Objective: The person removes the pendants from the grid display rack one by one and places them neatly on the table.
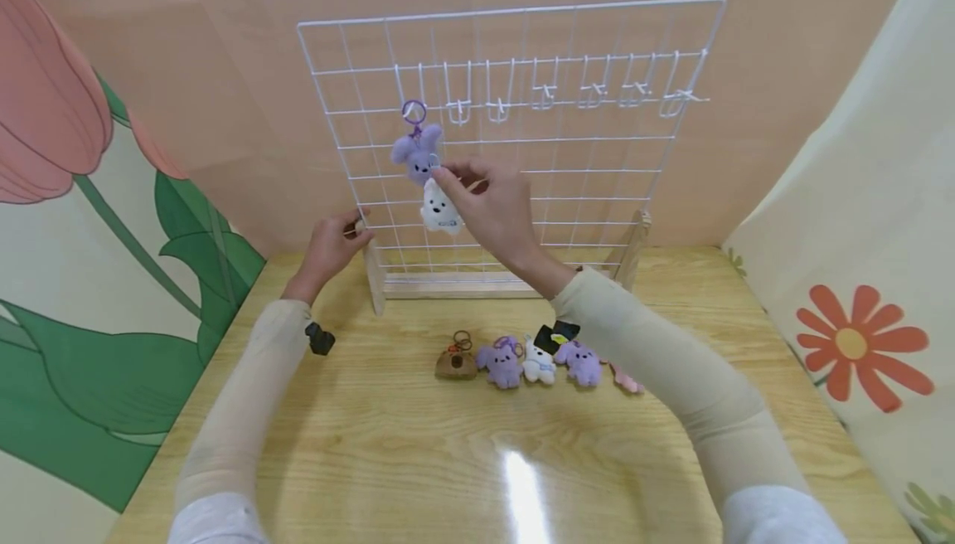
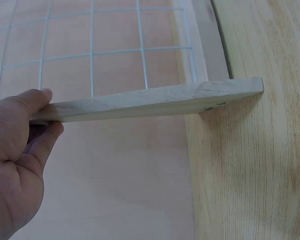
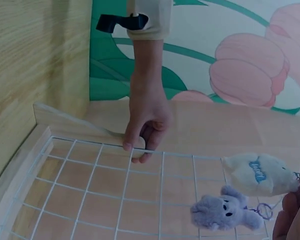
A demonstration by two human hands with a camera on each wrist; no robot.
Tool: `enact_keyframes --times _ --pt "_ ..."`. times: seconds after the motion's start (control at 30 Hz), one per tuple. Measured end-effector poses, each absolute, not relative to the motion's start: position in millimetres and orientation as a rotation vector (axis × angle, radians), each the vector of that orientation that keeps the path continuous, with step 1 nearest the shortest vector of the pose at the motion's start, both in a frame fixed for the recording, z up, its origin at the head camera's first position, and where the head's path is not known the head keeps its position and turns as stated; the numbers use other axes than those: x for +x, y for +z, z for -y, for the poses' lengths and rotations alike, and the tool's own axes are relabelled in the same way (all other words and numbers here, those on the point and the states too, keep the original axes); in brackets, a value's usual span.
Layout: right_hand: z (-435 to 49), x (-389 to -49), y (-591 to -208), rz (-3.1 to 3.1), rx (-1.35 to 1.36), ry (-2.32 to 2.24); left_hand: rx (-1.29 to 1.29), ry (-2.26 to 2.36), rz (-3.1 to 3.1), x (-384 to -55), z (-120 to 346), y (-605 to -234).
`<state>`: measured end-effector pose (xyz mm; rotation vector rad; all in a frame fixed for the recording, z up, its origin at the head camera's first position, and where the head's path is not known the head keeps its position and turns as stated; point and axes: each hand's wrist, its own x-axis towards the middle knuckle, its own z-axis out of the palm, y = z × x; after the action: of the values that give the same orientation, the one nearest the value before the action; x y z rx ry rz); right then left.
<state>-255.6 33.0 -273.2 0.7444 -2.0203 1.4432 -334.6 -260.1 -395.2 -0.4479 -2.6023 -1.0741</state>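
Observation:
My left hand [image 1: 334, 244] grips the top of the wooden side post [image 2: 140, 100] of a white wire grid rack [image 1: 511, 9], thumb on one face and fingers on the other. With my right hand [image 1: 496, 204] I pinch the ring of a white plush keychain [image 1: 440, 208], which dangles in front of the grid. Just behind it a purple plush keychain [image 1: 416, 150] hangs by its purple ring from the leftmost hook. In the right wrist view the white plush [image 3: 262, 174] is beside the purple one [image 3: 220, 210], and my right fingertips show at the right edge.
Several bare white hooks [image 1: 546, 96] line the grid's upper part to the right. On the wooden table [image 1: 373, 461] lie a brown plush keychain [image 1: 456, 364], two purple ones [image 1: 503, 366], a white one [image 1: 540, 363] and a pink one [image 1: 628, 380], partly behind my right sleeve.

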Motion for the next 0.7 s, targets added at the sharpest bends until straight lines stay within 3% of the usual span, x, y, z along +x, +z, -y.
enact_keyframes --times 0.7 --pt "-25.2 -233.5 -332.5 2.197 0.943 1.436 -0.446 -1.093 2.618 -335.1 260.8 -395.9"
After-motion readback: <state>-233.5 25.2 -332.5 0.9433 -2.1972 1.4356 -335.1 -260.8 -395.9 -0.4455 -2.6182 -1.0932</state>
